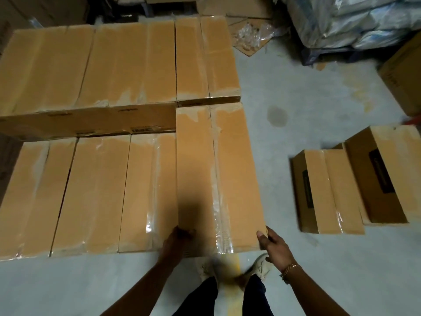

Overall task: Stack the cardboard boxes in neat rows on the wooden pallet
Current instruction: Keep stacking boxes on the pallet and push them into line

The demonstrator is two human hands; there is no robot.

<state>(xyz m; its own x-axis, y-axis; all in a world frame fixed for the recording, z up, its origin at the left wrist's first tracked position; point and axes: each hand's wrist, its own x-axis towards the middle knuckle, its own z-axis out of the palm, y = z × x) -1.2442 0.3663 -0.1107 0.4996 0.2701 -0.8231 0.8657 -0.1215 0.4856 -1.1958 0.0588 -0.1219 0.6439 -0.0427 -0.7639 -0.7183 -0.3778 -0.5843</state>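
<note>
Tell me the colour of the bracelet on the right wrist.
The bracelet is gold; head view shows it.

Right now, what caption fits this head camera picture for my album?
A person's left hand and right hand hold the near end of a taped cardboard box beside the stacked rows.

Arms reach forward; left hand (pixel 179 240) curled, right hand (pixel 273 244) gripping, thumb forward.

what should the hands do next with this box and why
Probably ease the held box down and snug it left against the front row. The left hand and right hand grip its near corners, and its top seems to sit above its neighbours.
</note>
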